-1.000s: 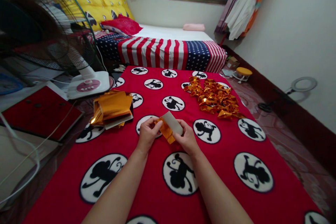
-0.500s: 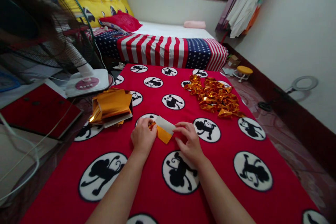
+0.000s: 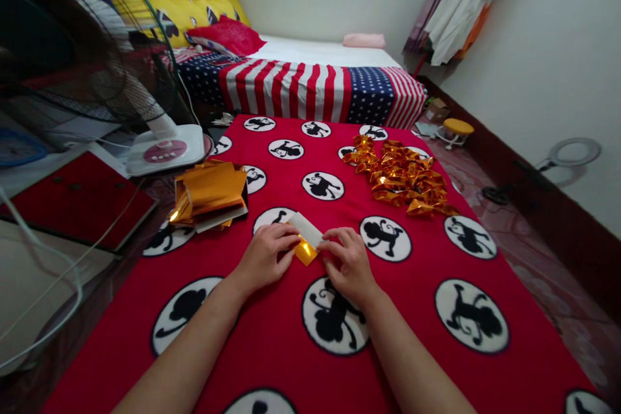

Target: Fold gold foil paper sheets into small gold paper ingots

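A partly folded sheet of gold foil paper [image 3: 305,251] lies on the red cloth in front of me, its pale back [image 3: 305,228] showing along the far side. My left hand [image 3: 268,252] is closed at the sheet's left end, fingertips and thumb on it, covering that end. At the right end my right hand [image 3: 347,262] pinches the corner between bent fingers and thumb. To the left is a stack of flat gold foil sheets [image 3: 213,191]. A heap of folded gold foil pieces [image 3: 400,174] sits at the far right of the cloth.
Beneath everything spreads a red cloth [image 3: 398,317] with monkey prints in white circles. A fan [image 3: 165,149] stands at the left beside a red box [image 3: 77,200]. Beyond is a bed [image 3: 286,87]; a yellow stool [image 3: 458,127] and a ring-shaped stand [image 3: 575,152] are on the right.
My left hand has shifted its fingers from the sheet's far left edge rightward onto its folded part. My right hand has closed in on the right corner. The view has tilted slightly.
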Demonstrator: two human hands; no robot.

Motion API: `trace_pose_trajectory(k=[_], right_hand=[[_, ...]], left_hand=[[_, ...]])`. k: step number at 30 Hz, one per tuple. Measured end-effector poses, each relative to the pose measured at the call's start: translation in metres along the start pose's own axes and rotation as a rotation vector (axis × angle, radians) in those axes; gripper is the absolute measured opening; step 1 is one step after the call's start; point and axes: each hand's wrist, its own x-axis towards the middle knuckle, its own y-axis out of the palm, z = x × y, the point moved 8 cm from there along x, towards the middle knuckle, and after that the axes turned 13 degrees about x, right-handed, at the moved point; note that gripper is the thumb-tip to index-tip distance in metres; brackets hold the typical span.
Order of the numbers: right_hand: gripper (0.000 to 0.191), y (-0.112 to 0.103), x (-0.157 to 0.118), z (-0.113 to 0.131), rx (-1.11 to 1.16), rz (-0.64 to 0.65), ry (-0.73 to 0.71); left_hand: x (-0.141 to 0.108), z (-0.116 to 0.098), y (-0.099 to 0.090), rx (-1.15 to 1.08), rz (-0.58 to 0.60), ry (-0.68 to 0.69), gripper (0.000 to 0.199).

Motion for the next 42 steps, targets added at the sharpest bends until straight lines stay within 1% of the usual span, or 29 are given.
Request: trace_pose_trajectory(k=[2,6,10,13,18,26,30,32,37,42], right_hand=[[0.025,0.001,0.000,0.000,0.007,0.018,0.008],[0.020,0.003,0.001,-0.002,-0.003,0.039,0.027],[0.017,0.004,0.001,-0.005,-0.016,0.037,0.056],[0.016,0.005,0.002,-0.007,-0.021,0.051,0.071],[0.016,0.005,0.001,-0.010,-0.003,0.055,0.080],[0.014,0.005,0.001,-0.012,0.007,0.050,0.097],[0.015,0.005,0.001,-0.012,0.013,0.054,0.094],[0.015,0.005,0.000,-0.012,0.015,0.055,0.092],[0.015,0.005,0.000,-0.011,0.020,0.058,0.087],[0.017,0.004,0.000,-0.011,0.027,0.059,0.085]], left_hand=[[-0.004,-0.004,-0.003,-0.004,0.015,0.044,0.026],[-0.006,-0.009,-0.006,0.040,0.007,0.121,0.020],[-0.004,-0.016,-0.003,0.051,0.022,0.225,0.018],[-0.003,-0.017,0.000,0.022,0.027,0.240,0.016],[-0.005,-0.019,0.003,0.037,0.024,0.209,0.016],[-0.007,-0.022,0.001,0.024,-0.046,0.165,0.016],[-0.004,-0.019,0.003,-0.026,-0.017,0.127,0.016],[-0.002,-0.016,0.004,-0.064,-0.005,0.092,0.016],[0.002,-0.006,0.010,-0.181,-0.007,-0.047,0.013],[0.001,0.000,0.014,-0.227,-0.011,-0.135,0.011]])
